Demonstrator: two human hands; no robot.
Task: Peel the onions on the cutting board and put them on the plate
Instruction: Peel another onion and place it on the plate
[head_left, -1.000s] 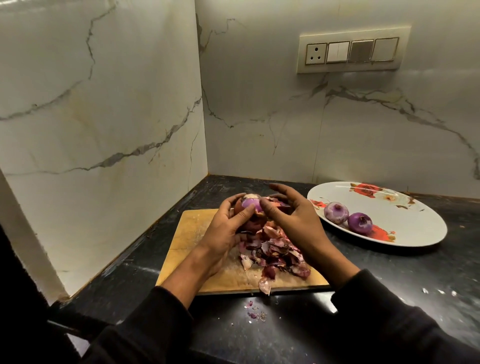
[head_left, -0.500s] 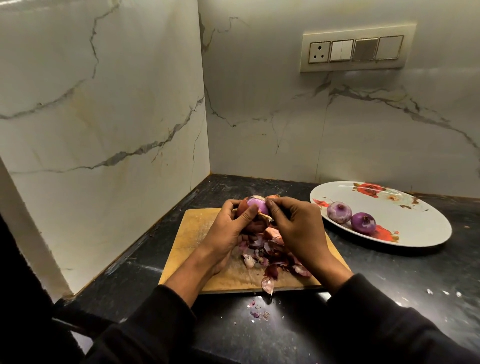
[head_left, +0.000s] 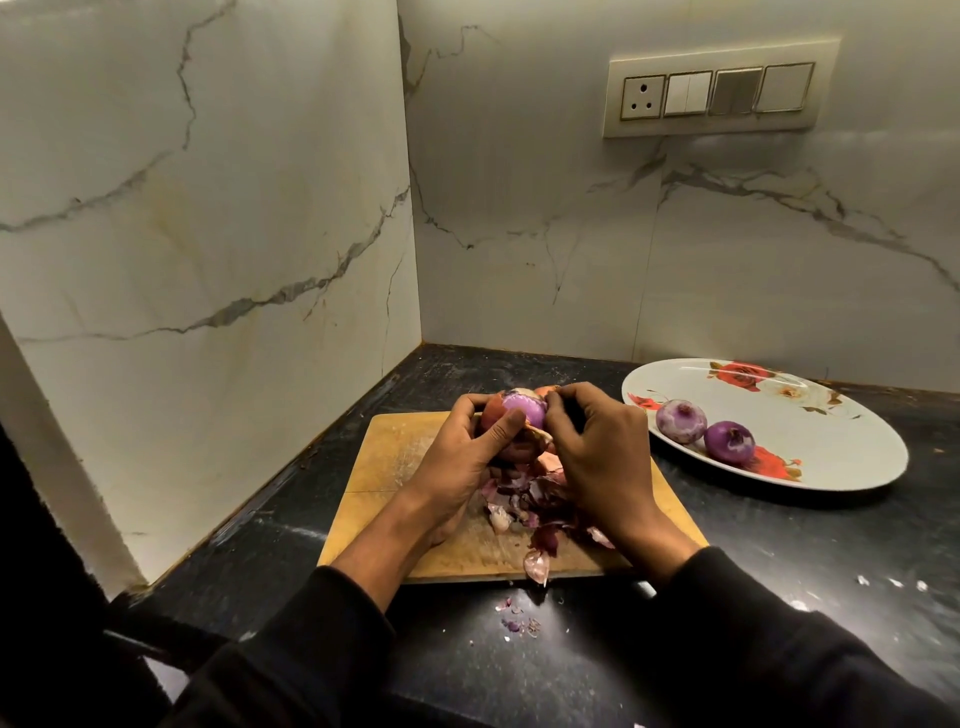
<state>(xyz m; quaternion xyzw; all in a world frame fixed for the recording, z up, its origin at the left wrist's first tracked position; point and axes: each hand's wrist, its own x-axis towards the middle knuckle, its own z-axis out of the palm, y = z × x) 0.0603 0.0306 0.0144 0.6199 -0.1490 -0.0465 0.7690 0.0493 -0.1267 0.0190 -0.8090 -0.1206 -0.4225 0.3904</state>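
Above the far edge of the rectangular wooden cutting board (head_left: 395, 467), a round red onion (head_left: 522, 410) is gripped in the curled left hand (head_left: 457, 462), glossy purple flesh exposed on top, papery brown skin left below. Its axis cannot be told. Skin at its right side is pinched by the right hand (head_left: 602, 452). Dry peels (head_left: 535, 499) are heaped on the board. Two peeled onions (head_left: 704, 431) are seen on the oval floral plate (head_left: 831, 441), on the speckled black counter (head_left: 779, 561).

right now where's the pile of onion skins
In the head view the onion skins lie on the cutting board, below and between the left hand and right hand.
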